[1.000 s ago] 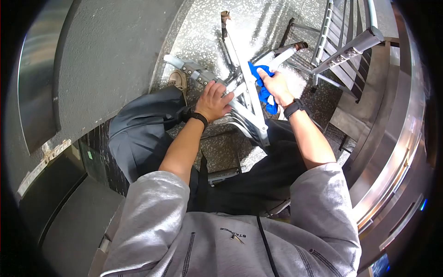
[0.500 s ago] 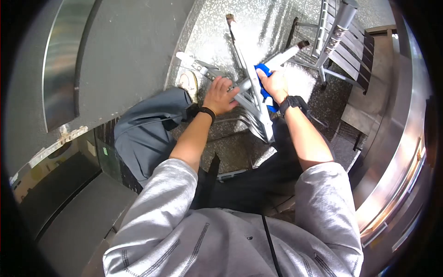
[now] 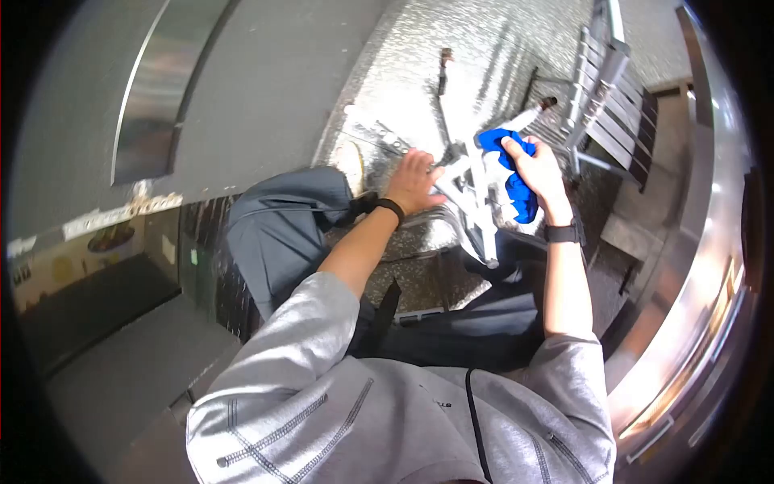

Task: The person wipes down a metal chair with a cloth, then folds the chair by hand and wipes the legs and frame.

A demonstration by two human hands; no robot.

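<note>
A silvery metal frame with tubular legs, like a folding chair's (image 3: 481,189), stands tilted between my knees, its dark-tipped legs pointing away from me. My left hand (image 3: 414,184) lies against its left side, fingers stretched and thumb apart; the contact under the palm is hidden. A bunched blue cloth (image 3: 522,198) is pinched in my right hand (image 3: 538,171), on the right side of the frame. Part of the cloth hangs below the fingers, beside the metal bars. Glare washes out some of the frame.
Another slatted metal chair (image 3: 617,105) is at the upper right. A grey panel (image 3: 266,89) rises on the left, and a shiny steel counter edge (image 3: 685,282) curves along the right. The speckled floor (image 3: 492,40) is brightly lit.
My right hand has drawn the cloth back from the frame, and more of it hangs loose. The fingers of my left hand have straightened on the bars. The view has shifted slightly.
</note>
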